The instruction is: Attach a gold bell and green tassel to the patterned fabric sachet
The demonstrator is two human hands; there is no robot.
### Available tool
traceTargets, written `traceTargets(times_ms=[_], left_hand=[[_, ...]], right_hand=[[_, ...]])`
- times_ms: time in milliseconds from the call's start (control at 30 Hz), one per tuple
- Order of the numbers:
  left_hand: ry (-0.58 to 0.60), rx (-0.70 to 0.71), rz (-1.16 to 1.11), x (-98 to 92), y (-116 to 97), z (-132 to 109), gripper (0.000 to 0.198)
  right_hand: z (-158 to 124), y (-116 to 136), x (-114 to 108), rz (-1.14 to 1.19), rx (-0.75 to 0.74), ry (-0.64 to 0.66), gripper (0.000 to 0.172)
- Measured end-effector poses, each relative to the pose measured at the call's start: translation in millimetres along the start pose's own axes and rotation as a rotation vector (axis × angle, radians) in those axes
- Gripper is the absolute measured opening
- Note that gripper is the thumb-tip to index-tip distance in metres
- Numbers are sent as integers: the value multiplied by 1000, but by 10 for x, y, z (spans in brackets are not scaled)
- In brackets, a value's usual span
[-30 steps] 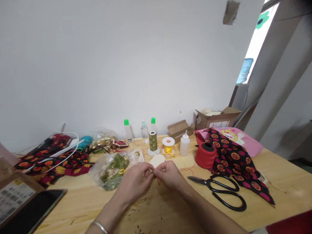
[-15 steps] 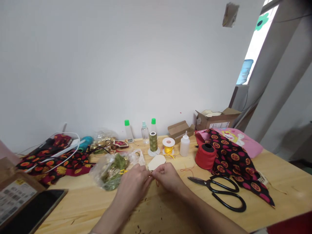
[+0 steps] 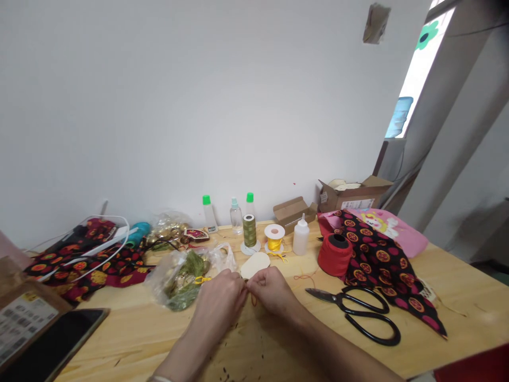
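Observation:
My left hand (image 3: 226,293) and my right hand (image 3: 271,288) meet over the middle of the table, both closed in a pinch. A thin reddish cord (image 3: 253,300) hangs in a small loop from between the fingertips. Just beyond the fingers shows a flat cream-coloured piece with a rounded outline (image 3: 256,262), its near edge hidden by the hands. Whether the fingers also grip this piece I cannot tell. To the left of my left hand lies a clear plastic bag (image 3: 175,289) with green tassels (image 3: 193,268) inside. A loose red thread (image 3: 304,277) lies to the right.
Large black-handled scissors (image 3: 353,310) lie at right, beside a red thread cone (image 3: 335,254) and patterned cloth (image 3: 385,265). Behind the hands stand a green thread spool (image 3: 249,232), a yellow cord spool (image 3: 274,239) and a white squeeze bottle (image 3: 301,237). A dark tablet-like slab (image 3: 55,345) sits front left.
Both hands stay pinched together at nearly the same spot. The small cord loop below the fingers has shifted slightly left. Everything else looks unchanged.

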State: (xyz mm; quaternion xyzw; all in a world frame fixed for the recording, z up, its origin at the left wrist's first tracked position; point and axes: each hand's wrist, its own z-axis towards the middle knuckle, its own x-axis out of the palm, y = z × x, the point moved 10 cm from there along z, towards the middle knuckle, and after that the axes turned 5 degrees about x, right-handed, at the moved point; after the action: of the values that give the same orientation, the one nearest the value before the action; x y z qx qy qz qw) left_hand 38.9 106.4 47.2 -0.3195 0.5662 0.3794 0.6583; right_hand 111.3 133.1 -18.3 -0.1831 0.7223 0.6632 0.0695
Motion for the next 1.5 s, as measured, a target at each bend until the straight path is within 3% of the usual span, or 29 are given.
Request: traceTargets(times_ms=[233, 500, 700, 867, 967, 1067, 1133, 1233, 1400, 1500], left_hand=[[-62, -62, -190, 34, 106, -138, 19], [10, -56, -523, 64, 94, -523, 14], [29, -1, -582, -37, 27, -692, 14], [-14, -63, -595, -100, 173, -705, 15], [-41, -87, -615, -149, 232, -656, 14], [-76, -84, -617, -233, 218, -574, 15], [-105, -73, -619, -296, 179, -516, 15], [-115, -62, -618, -336, 124, -448, 14], [-106, -64, -662, -243, 184, -363, 9], [-151, -17, -662, -162, 242, -259, 37]], right_hand=[[-76, 128, -58, -146, -43, -55, 30], [-122, 209, -80, -271, -43, -81, 39], [-148, 193, -34, -298, -32, -40, 46], [-165, 246, -132, -304, -55, -55, 33], [-258, 488, -171, -308, -243, -19, 15], [-501, 812, -37, -342, -580, 120, 24], [-629, 903, 43, -386, -705, 157, 26], [-675, 908, 115, -439, -742, 137, 15], [-652, 933, 57, -334, -789, 84, 16], [-577, 952, -96, -194, -761, 35, 17]])
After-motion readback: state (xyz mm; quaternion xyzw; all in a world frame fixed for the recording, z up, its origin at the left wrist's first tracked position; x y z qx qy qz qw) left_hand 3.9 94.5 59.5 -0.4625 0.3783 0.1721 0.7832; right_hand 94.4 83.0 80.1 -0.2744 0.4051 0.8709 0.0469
